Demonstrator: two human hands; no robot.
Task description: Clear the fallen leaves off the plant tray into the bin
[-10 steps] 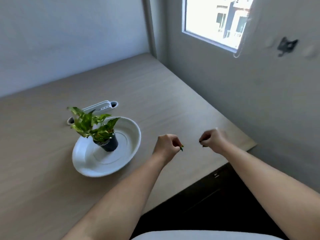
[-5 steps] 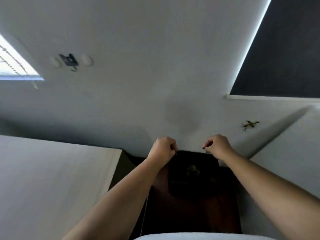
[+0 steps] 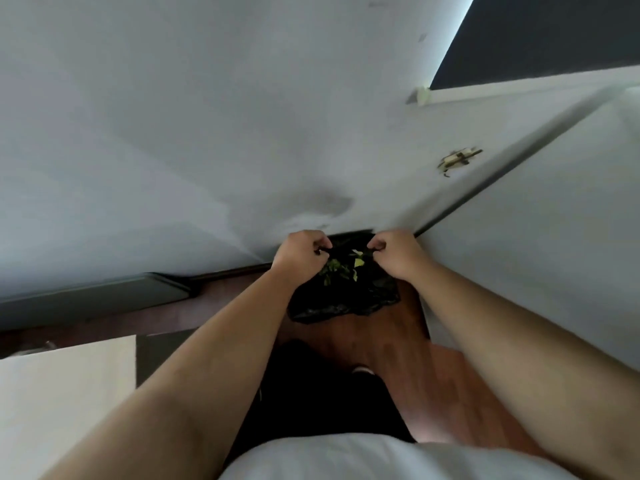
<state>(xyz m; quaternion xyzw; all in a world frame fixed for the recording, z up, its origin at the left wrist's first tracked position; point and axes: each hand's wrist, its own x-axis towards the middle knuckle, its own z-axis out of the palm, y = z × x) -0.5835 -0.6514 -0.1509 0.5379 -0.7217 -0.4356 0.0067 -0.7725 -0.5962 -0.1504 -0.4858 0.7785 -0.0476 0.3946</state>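
Observation:
The bin, lined with a black bag, stands on the floor against the wall. Green and yellow leaves lie inside it. My left hand hovers over the bin's left rim with its fingers pinched on a small dark leaf piece. My right hand hangs over the right rim, also pinched on a small leaf piece. The two hands are a short gap apart above the bin's opening. The plant tray and the plant are out of view.
The pale table's corner is at the lower left. Reddish wood floor runs between the table and a white panel on the right. A grey wall rises behind the bin. My foot shows below the bin.
The view has swung from the table with the plant tray round and down to the bin. Both pinched hands have come lower, right over the bin's opening.

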